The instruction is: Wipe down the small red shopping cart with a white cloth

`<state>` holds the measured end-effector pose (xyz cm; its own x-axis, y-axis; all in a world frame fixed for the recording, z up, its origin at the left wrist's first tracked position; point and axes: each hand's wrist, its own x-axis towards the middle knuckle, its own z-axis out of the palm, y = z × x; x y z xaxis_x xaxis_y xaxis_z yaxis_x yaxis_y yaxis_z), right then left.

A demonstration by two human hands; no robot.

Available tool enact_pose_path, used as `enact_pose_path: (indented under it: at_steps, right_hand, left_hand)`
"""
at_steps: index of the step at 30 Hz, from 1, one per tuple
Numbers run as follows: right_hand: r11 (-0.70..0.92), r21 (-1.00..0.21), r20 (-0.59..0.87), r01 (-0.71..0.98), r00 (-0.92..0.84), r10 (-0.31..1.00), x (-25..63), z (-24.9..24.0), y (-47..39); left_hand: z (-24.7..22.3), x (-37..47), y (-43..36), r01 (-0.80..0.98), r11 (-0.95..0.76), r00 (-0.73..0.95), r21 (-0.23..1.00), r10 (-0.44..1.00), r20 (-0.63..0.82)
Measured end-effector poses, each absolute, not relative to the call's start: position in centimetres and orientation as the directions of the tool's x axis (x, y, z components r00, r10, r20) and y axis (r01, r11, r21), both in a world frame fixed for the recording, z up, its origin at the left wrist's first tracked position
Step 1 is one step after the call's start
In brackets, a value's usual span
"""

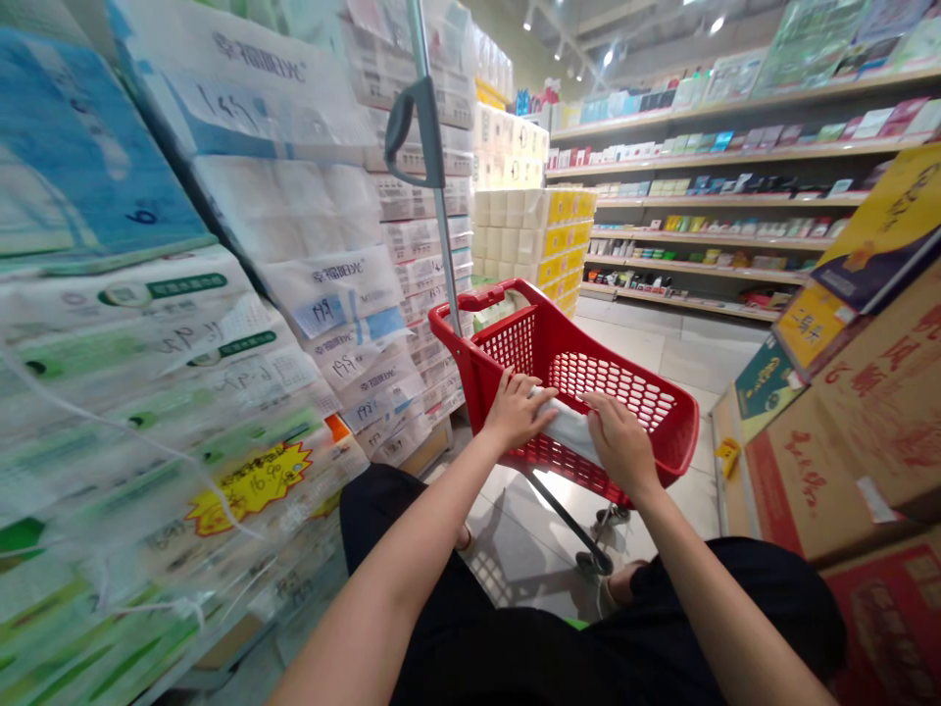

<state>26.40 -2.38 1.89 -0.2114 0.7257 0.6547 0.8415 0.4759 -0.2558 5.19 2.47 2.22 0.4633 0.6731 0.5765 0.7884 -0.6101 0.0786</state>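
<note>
A red shopping cart [624, 363] with perforated sides stands on the tiled floor in front of me. A white roll-like item [569, 427] lies along the cart's near rim, between my hands. My left hand [517, 410] rests over its left end with the fingers spread. Over the right end is my right hand [621, 443], its fingers somewhat bent and apart. Both hands touch the white item without wrapping round it. A grey pole with a handle [426, 132] rises from the cart's left corner.
Tall stacks of wrapped tissue packs [294, 216] line the left side. Cardboard boxes [845, 431] are piled close on the right. Shelves of goods [706, 147] stand at the back, beyond the tiled floor [668, 358].
</note>
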Motion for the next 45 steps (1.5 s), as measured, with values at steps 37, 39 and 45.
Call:
enact_pose_path:
  at_steps: [37,39,45]
  right_hand:
    - [0.121,-0.553,0.373,0.824,0.115,0.921,28.2,3.1,-1.6]
    - [0.096,-0.483,0.343,0.871,0.087,0.935,28.4,3.2,-1.5]
    - [0.146,-0.127,0.215,0.981,-0.116,0.970,28.1,3.0,-1.4]
  left_hand:
    - [-0.2,11.5,1.8,0.563,-0.809,0.754,-0.169,0.419,0.505]
    - [-0.2,10.0,2.7,0.573,-0.799,0.751,-0.182,0.424,0.506]
    - [1.3,2.8,5.5,0.715,-0.669,0.644,-0.204,0.517,0.564]
